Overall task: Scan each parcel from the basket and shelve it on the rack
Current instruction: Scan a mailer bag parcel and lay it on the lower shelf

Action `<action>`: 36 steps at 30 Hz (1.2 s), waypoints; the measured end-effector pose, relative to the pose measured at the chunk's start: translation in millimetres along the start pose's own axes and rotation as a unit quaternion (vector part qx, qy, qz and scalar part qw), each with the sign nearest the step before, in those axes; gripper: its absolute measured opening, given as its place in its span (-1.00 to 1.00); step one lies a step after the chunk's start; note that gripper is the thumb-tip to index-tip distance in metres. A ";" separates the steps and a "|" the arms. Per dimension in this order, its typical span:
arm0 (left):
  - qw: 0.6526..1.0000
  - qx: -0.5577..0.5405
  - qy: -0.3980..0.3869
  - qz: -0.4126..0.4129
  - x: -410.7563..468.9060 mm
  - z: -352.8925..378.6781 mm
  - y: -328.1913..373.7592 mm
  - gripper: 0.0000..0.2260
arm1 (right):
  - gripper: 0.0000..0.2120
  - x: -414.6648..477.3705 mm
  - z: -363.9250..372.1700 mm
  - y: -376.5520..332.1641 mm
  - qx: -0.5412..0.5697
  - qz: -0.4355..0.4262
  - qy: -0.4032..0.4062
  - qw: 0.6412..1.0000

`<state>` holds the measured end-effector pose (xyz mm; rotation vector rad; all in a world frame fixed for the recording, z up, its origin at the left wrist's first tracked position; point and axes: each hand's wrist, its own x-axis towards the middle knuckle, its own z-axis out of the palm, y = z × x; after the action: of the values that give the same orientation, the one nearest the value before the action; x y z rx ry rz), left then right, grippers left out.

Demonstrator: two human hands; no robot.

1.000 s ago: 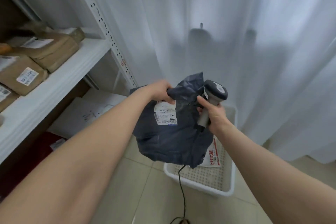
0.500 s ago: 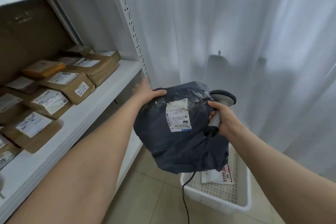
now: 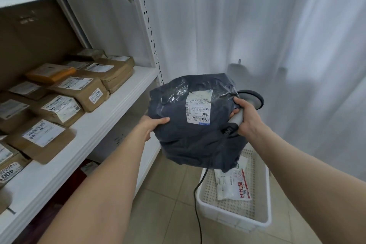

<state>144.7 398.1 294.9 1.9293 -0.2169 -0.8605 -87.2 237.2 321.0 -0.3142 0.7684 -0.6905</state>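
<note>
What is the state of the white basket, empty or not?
Not empty: one white parcel with red print lies on the floor of the basket. The dark parcel held above hides its far end.

white shelf (image 3: 118,105) carries brown parcels (image 3: 79,93); basket (image 3: 233,222) sits on tiled floor (image 3: 168,204).

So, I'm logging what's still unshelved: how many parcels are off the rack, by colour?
Dark grey parcel: 1, held up
White parcel: 1, in the basket
Total: 2 in view
</note>
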 end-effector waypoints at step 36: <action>0.988 -0.075 0.133 0.032 -6.8 43.3 -5.3 -0.55 | -0.87 -27.4 -15.7 42.5 -0.387 0.033 -0.095 0.916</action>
<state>110.6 373.4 281.7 1.8609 -0.0530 -0.5536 -93.4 286.9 303.6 -1.0576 0.8356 -0.2533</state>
